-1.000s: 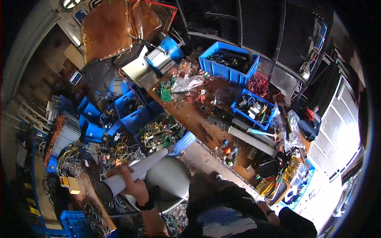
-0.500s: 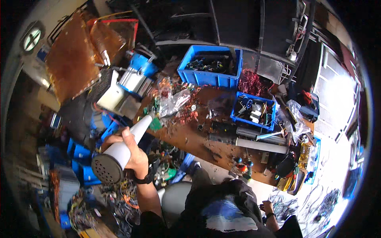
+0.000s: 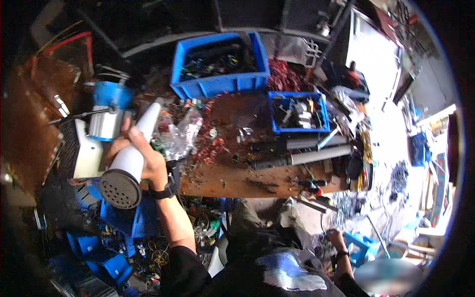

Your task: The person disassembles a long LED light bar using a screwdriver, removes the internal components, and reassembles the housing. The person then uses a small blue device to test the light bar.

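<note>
A white tube [image 3: 132, 161] lies in the grip of my left hand [image 3: 152, 163], its fingers and thumb wrapped round the middle. The tube's wide end, a dark cap [image 3: 120, 190] pierced with several small holes, faces me. Its narrower far end reaches toward the crumpled clear plastic [image 3: 182, 133] on the bench. Low at the right, beside my body, hangs my right hand [image 3: 337, 241]. Its fingers look loosely bent and apart, with nothing visible in them, though the hand is small and blurred.
The wooden workbench [image 3: 222, 180] bears a large blue crate [image 3: 217, 86], a smaller blue bin [image 3: 299, 130] of parts, reddish wire [image 3: 284, 76], and a white-and-dark pipe [image 3: 321, 154]. Blue bins [image 3: 116, 267] and tangled cables lie below left. A blue stool-like object [image 3: 360, 247] stands near my right hand.
My view has swung to the right and the bench appears squarer to me. My left hand still grips the white tube, now over the bench's left end. My right hand has risen slightly in view.
</note>
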### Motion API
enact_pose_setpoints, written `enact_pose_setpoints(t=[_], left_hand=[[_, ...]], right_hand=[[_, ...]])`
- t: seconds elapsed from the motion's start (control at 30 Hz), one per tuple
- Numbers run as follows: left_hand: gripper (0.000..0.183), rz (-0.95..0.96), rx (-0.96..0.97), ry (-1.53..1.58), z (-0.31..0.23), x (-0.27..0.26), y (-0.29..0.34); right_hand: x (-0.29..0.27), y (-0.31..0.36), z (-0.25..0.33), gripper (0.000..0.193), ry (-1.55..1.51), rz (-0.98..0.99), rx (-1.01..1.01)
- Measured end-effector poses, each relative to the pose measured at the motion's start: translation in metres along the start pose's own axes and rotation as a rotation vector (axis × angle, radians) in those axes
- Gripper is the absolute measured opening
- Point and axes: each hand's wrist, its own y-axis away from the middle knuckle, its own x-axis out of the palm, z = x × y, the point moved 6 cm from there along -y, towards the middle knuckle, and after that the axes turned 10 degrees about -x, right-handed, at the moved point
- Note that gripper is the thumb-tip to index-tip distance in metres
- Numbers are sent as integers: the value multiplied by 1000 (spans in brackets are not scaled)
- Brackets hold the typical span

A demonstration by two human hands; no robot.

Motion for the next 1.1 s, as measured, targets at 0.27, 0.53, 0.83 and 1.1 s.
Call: enact_pose_setpoints(t=[0.27, 0.53, 0.83, 1.1], left_hand=[[28, 226, 135, -74, 14, 37, 105], [77, 488, 218, 71, -9, 52, 282], [55, 643, 210, -121, 2, 24, 420], [47, 738, 265, -23, 44, -5, 480]], right_hand=[[-52, -49, 11, 25, -603, -57, 322], [-120, -140, 52, 26, -1064, -162, 197], [-59, -238, 99, 28, -978, -326, -108], [-29, -271, 111, 24, -844, -427, -315]])
